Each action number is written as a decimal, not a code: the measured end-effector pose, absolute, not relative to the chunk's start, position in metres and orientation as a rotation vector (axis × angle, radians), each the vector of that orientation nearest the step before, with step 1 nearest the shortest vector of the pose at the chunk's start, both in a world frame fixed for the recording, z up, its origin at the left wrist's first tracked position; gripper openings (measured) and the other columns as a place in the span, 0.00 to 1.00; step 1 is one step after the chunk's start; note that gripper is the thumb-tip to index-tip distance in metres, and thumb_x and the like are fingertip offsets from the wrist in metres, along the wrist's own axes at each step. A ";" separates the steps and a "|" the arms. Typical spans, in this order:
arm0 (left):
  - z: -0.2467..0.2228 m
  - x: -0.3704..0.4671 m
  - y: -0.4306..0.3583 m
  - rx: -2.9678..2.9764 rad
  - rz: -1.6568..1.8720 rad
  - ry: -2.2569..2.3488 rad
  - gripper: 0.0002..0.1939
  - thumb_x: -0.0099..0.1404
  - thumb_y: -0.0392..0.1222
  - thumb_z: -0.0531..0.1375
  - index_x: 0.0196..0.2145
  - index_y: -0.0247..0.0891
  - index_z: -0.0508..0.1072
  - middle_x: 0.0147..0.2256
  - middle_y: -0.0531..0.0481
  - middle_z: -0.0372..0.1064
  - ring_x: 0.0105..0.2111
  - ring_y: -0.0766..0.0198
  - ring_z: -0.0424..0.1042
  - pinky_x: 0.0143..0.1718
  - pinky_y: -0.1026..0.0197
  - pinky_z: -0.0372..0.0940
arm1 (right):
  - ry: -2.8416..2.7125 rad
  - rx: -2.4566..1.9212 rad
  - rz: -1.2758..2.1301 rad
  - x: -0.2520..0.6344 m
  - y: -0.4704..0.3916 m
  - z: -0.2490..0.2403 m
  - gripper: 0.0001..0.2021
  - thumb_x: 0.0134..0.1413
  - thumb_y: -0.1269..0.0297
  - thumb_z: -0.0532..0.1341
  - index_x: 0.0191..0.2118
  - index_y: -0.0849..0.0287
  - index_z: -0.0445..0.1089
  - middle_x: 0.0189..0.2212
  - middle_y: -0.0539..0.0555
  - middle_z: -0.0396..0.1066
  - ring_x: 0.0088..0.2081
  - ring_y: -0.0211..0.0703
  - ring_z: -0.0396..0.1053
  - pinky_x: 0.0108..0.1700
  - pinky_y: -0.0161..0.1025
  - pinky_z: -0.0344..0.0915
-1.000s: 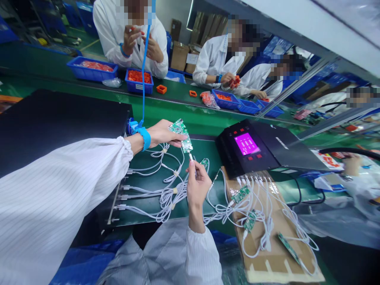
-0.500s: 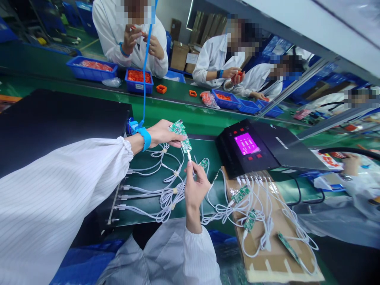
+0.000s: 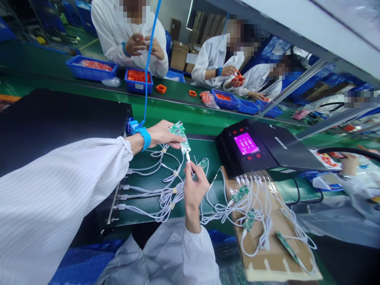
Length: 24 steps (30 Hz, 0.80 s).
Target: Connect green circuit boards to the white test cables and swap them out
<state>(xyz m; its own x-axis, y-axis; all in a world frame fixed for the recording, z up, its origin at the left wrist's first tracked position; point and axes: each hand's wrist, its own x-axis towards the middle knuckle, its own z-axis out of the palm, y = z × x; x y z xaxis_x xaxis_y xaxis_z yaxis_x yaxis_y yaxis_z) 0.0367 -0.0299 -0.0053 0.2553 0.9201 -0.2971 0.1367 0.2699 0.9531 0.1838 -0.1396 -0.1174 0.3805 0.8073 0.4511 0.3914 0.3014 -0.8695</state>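
My left hand (image 3: 165, 133), with a blue wrist strap (image 3: 145, 138), is closed on a green circuit board (image 3: 180, 133) held above the bench. Just below it, my right hand (image 3: 195, 186) pinches the white plug (image 3: 188, 157) of a cable at the board's lower end. The plug meets the board's edge; I cannot tell how deep it sits. Another circuit board (image 3: 203, 163) lies behind my right hand, partly hidden by it. Bundled white cables (image 3: 170, 200) run across the green bench beneath both hands.
A black device with a lit magenta screen (image 3: 246, 143) stands at the right. Several cabled boards, including one board (image 3: 240, 194), lie on brown cardboard (image 3: 267, 263). A large black box (image 3: 65, 122) stands at the left. Co-workers across the line handle orange parts beside blue bins (image 3: 138, 86).
Both my hands, the board and the plug have shifted very slightly, with the grip unchanged. Across the line, co-workers' hands have moved a little.
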 end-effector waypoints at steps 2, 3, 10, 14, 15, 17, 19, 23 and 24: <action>-0.006 0.036 -0.030 1.185 0.736 1.193 0.13 0.47 0.33 0.77 0.26 0.33 0.77 0.27 0.45 0.79 0.30 0.60 0.80 0.39 0.60 0.75 | -1.225 -1.301 0.402 0.183 -0.140 -0.117 0.13 0.66 0.56 0.62 0.42 0.60 0.80 0.32 0.53 0.75 0.33 0.41 0.70 0.40 0.40 0.67; -0.006 0.036 -0.030 1.190 0.727 1.196 0.13 0.46 0.33 0.77 0.26 0.33 0.77 0.27 0.45 0.78 0.31 0.59 0.80 0.39 0.60 0.75 | -1.226 -1.301 0.407 0.183 -0.140 -0.118 0.13 0.66 0.57 0.62 0.42 0.60 0.80 0.32 0.53 0.75 0.33 0.41 0.70 0.40 0.40 0.67; -0.007 0.035 -0.029 1.226 0.708 1.188 0.12 0.48 0.34 0.77 0.26 0.34 0.77 0.26 0.46 0.78 0.29 0.59 0.80 0.37 0.60 0.75 | -1.222 -1.306 0.415 0.184 -0.141 -0.120 0.14 0.65 0.56 0.62 0.43 0.60 0.80 0.32 0.53 0.75 0.33 0.41 0.70 0.40 0.40 0.67; -0.007 0.034 -0.029 1.227 0.701 1.197 0.12 0.48 0.35 0.77 0.26 0.34 0.77 0.26 0.47 0.78 0.29 0.60 0.79 0.37 0.60 0.75 | -1.214 -1.294 0.420 0.183 -0.140 -0.121 0.13 0.65 0.57 0.63 0.44 0.61 0.80 0.32 0.54 0.75 0.33 0.41 0.70 0.40 0.39 0.67; -0.007 0.034 -0.028 1.231 0.695 1.199 0.12 0.49 0.35 0.77 0.26 0.34 0.76 0.26 0.47 0.78 0.29 0.60 0.79 0.37 0.60 0.75 | -1.214 -1.291 0.423 0.182 -0.140 -0.121 0.13 0.65 0.57 0.63 0.44 0.61 0.80 0.32 0.54 0.75 0.33 0.40 0.70 0.40 0.39 0.67; -0.007 0.034 -0.028 1.244 0.676 1.198 0.12 0.50 0.35 0.76 0.27 0.34 0.76 0.26 0.48 0.78 0.29 0.61 0.79 0.37 0.61 0.75 | -1.217 -1.285 0.421 0.182 -0.140 -0.122 0.13 0.65 0.58 0.63 0.44 0.62 0.80 0.32 0.53 0.75 0.33 0.40 0.69 0.40 0.39 0.67; -0.007 0.034 -0.028 1.253 0.654 1.201 0.12 0.51 0.35 0.76 0.27 0.34 0.76 0.27 0.49 0.78 0.30 0.62 0.79 0.38 0.62 0.75 | -1.220 -1.282 0.409 0.182 -0.140 -0.122 0.13 0.65 0.58 0.63 0.43 0.62 0.80 0.31 0.53 0.75 0.32 0.39 0.69 0.39 0.38 0.67; -0.008 0.033 -0.028 1.267 0.633 1.204 0.12 0.51 0.37 0.76 0.27 0.34 0.76 0.28 0.49 0.79 0.31 0.62 0.79 0.40 0.61 0.75 | -1.223 -1.280 0.387 0.182 -0.141 -0.122 0.13 0.65 0.58 0.63 0.42 0.62 0.80 0.30 0.52 0.74 0.31 0.38 0.68 0.38 0.37 0.66; -0.009 0.033 -0.028 1.272 0.631 1.200 0.12 0.51 0.37 0.76 0.27 0.34 0.76 0.28 0.49 0.79 0.31 0.61 0.80 0.41 0.60 0.75 | -1.225 -1.275 0.387 0.182 -0.142 -0.122 0.13 0.65 0.58 0.63 0.43 0.62 0.80 0.30 0.52 0.74 0.31 0.38 0.68 0.38 0.37 0.66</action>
<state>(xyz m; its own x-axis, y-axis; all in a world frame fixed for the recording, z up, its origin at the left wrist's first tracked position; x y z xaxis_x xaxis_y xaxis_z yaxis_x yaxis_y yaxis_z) 0.0326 -0.0278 -0.0086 0.3173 0.8925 -0.3205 0.2417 0.2507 0.9374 0.1823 -0.1415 -0.1223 0.3772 0.7973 0.4712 0.3822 0.3294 -0.8634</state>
